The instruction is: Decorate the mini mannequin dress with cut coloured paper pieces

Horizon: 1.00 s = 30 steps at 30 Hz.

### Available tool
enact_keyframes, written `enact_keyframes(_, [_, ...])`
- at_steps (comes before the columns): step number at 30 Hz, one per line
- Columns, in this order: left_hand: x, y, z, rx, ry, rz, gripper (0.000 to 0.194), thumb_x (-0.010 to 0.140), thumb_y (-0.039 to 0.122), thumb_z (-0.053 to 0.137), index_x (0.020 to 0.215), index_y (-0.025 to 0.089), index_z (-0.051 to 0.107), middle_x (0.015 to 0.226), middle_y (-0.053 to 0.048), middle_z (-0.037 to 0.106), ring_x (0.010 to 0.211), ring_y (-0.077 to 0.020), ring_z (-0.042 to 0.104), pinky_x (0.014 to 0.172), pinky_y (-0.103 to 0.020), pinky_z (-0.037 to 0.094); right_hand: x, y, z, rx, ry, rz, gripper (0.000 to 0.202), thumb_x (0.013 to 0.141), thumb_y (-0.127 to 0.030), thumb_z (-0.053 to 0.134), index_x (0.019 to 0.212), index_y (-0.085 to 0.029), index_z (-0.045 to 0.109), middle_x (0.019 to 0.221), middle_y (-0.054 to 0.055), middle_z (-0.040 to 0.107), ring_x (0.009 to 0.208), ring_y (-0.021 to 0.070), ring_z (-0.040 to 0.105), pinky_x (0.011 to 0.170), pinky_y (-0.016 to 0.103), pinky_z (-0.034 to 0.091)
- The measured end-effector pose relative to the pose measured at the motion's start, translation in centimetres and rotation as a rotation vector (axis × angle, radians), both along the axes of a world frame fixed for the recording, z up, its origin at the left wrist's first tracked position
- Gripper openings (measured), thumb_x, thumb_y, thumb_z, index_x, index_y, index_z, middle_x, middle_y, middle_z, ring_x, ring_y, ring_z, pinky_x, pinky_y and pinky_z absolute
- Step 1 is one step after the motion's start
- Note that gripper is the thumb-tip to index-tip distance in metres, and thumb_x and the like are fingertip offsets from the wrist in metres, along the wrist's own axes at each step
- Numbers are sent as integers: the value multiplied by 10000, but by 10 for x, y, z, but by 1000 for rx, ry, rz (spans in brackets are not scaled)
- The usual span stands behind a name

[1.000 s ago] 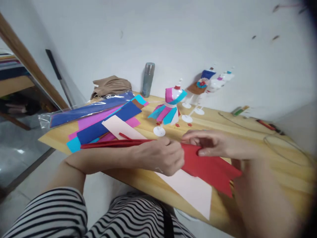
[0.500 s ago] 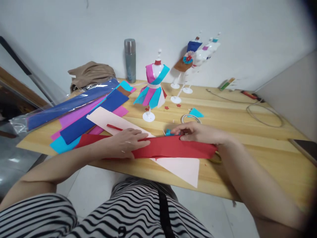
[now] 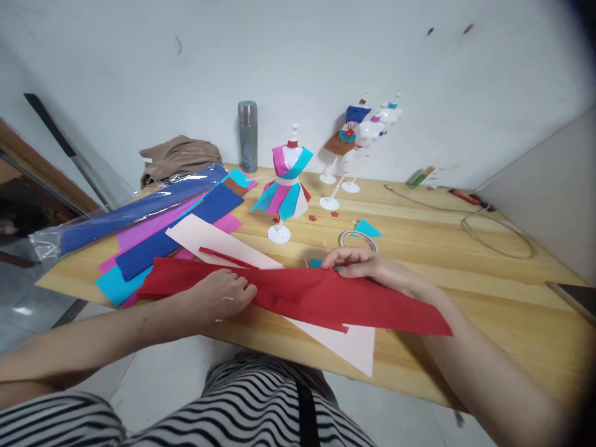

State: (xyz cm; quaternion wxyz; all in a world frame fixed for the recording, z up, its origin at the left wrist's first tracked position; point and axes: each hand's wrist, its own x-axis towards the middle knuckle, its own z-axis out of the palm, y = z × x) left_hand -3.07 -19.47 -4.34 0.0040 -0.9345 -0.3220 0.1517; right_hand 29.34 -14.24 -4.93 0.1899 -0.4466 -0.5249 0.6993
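A long red cloth strip point(image 3: 298, 288) stretches across the front of the table between my hands. My left hand point(image 3: 226, 293) has its fingers curled down onto the cloth and grips it near the middle. With thumb and fingers, my right hand point(image 3: 356, 261) pinches the cloth's upper edge, and the right end hangs over my wrist. Beneath lies a pale pink sheet point(image 3: 354, 347), partly covered. A narrow red scrap point(image 3: 228, 257) rests on that sheet. Behind my right fingers are a roll of tape point(image 3: 357, 234) and a turquoise piece point(image 3: 367, 228).
A small dressed mannequin point(image 3: 288, 180) stands mid-table, with several others point(image 3: 354, 143) behind. Stacked coloured sheets point(image 3: 181, 233), a plastic-wrapped pack point(image 3: 144, 205) and brown cloth point(image 3: 181, 158) lie left, near a flask point(image 3: 248, 136). A cable point(image 3: 488, 245) and a dark flat object point(image 3: 572, 298) are right.
The right part of the red cloth has been lifted and swung out over my right wrist. My left fingers went from spread flat to curled. The view has tilted upward slightly.
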Motion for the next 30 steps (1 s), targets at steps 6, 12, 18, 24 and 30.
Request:
enact_keyframes(6, [-10,8,57,-3,-27,147,268,789,-25,458,909,156,615,841,-73,719,725,-228,670,586,-293,394,12,-27,11,53,-81,220,500,841,-634,663,1037,-182,745,787,56,725,650,156,655,576,265,509])
enact_keyframes(12, [2,48,79,-128,25,158,310,818,41,433,1004,166,648,863,-65,703,702,-199,607,590,-293,332,43,-35,0,-13,-29,-61,636,750,-820,588,1025,-276,767,1135,109,752,1007,275,721,856,405,575])
enact_keyframes(18, [10,99,37,-548,18,154,454,755,22,474,1132,183,671,1221,-68,697,1037,-201,637,814,-246,438,30,-14,-14,277,-308,178,543,713,-527,793,1150,-214,716,1023,99,745,939,231,702,838,367,560])
enact_keyframes(24, [13,101,12,-459,-184,63,205,870,205,528,999,186,686,1049,-47,725,965,-195,624,802,-250,414,4,-16,-28,475,-390,199,367,821,-471,668,1041,-182,716,919,74,757,821,215,697,755,354,557])
enact_keyframes(30, [38,85,-2,-332,-298,35,164,863,209,583,971,147,690,1004,-85,716,951,-217,624,812,-286,410,-21,-19,-36,758,-522,79,123,814,-199,619,877,-188,723,863,57,759,758,198,687,727,343,540])
